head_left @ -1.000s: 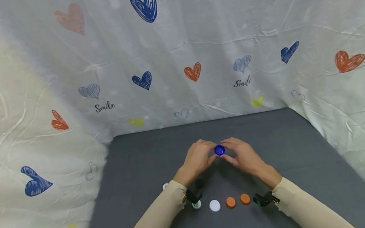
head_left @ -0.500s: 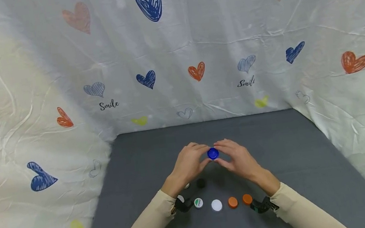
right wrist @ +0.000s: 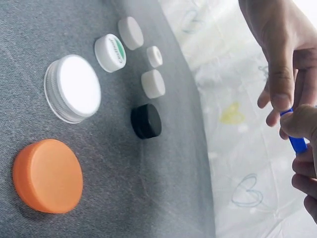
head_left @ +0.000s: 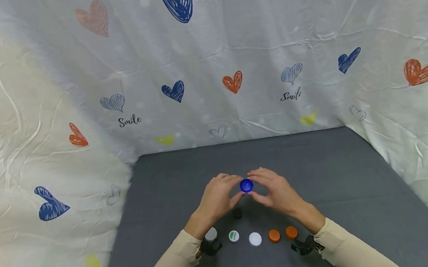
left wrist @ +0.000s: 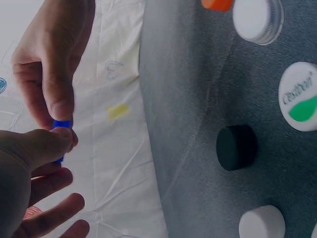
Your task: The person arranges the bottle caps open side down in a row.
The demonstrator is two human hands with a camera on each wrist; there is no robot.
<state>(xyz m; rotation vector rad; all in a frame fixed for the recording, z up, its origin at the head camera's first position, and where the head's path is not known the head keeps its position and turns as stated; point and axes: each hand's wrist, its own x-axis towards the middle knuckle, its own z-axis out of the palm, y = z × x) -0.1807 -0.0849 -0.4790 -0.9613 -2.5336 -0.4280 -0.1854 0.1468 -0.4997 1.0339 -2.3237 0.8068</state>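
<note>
A blue bottle cap (head_left: 246,185) is held up above the dark cloth between both hands, its hollow-looking round face towards the head camera. My left hand (head_left: 216,199) pinches it from the left with thumb and fingertips. From the right, my right hand (head_left: 280,192) pinches its other side the same way. In the left wrist view only slivers of the blue cap (left wrist: 60,124) show, as the left thumb (left wrist: 47,144) covers most of it. The right wrist view shows the cap (right wrist: 298,144) edge-on between the two hands.
Below the hands lie orange caps (head_left: 274,235), (head_left: 291,232) on the grey cloth (head_left: 321,156). Beside them are a white cap (head_left: 255,239), a green-printed white cap (head_left: 233,236) and a black cap (left wrist: 237,147). More white caps (right wrist: 153,83) sit near the left forearm. A heart-patterned curtain (head_left: 204,54) surrounds the table.
Both hands, still pinching the blue cap, have come slightly nearer and leftward in the head view. The left forearm has shifted left, uncovering a white cap. The camera view has also shifted a little.
</note>
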